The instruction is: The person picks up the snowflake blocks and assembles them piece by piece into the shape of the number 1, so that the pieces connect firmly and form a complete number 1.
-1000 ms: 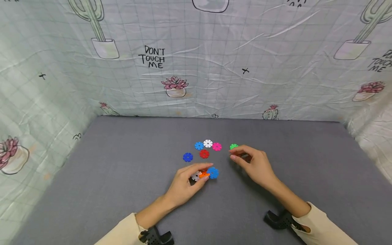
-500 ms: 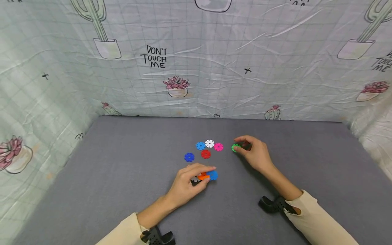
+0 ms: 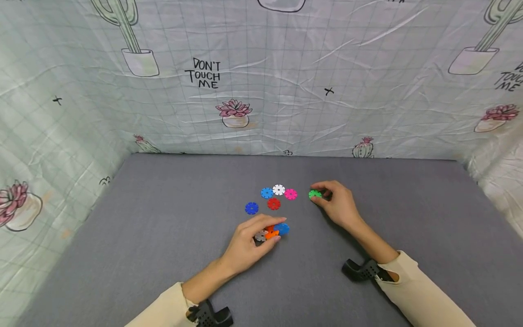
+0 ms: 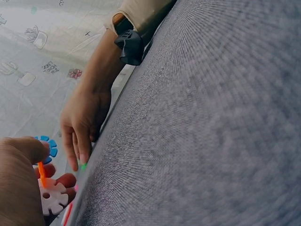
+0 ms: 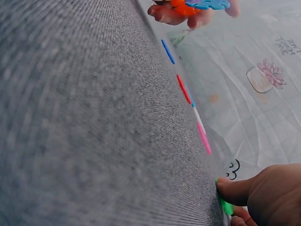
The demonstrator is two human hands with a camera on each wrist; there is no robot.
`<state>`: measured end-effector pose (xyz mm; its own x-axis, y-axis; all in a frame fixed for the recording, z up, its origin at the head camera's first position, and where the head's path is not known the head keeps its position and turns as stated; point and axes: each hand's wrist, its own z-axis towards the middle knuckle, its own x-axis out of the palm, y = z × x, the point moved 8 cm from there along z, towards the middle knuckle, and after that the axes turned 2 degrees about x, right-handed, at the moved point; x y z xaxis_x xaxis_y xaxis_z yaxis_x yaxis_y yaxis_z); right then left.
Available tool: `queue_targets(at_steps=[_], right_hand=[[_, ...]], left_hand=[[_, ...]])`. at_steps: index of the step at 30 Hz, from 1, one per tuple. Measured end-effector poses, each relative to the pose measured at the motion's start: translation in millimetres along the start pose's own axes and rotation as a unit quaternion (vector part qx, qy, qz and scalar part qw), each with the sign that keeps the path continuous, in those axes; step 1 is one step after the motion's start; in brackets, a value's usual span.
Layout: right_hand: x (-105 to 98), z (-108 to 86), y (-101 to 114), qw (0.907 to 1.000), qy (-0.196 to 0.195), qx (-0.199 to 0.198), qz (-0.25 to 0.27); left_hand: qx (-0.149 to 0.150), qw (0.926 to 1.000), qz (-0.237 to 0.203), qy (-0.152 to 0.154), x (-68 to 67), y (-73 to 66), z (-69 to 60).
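Note:
My left hand [image 3: 245,240] holds a small cluster of notched plastic discs just above the table. The cluster has a light blue disc [image 3: 282,228], orange pieces [image 3: 271,234] and a greyish-white disc [image 4: 52,197]; how they join is partly hidden by the fingers. To the right, my right hand [image 3: 340,204] pinches a green notched disc [image 3: 314,194] at the table surface. In the right wrist view, the thumb lies over the green disc [image 5: 225,205], with the fingers on its far side.
Loose discs lie flat between and beyond the hands: dark blue [image 3: 251,208], red [image 3: 273,204], light blue [image 3: 267,193], white [image 3: 278,190] and pink [image 3: 291,194]. The grey table [image 3: 171,200] ends at a printed cloth backdrop [image 3: 286,113].
My right hand has come onto the green disc, its thumb and fingers closing around it. The left hand has stayed nearly in place, with its cluster of discs tilting slightly.

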<state>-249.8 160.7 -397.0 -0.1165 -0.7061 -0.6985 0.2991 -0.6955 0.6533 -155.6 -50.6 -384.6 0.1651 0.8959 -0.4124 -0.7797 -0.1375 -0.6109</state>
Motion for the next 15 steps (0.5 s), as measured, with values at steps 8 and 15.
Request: queue_targets(at_steps=[8, 15], right_hand=[[-0.1, 0.1, 1.5, 0.9996, -0.003, -0.022, -0.02], [-1.2, 0.2, 2.9, 0.9994, 0.0, -0.033, -0.008]], left_hand=[[-0.009, 0.9999, -0.005, 0.001, 0.1, 0.3, 0.3], [-0.013, 0.9999, -0.006, -0.003, -0.3, 1.3, -0.7]])
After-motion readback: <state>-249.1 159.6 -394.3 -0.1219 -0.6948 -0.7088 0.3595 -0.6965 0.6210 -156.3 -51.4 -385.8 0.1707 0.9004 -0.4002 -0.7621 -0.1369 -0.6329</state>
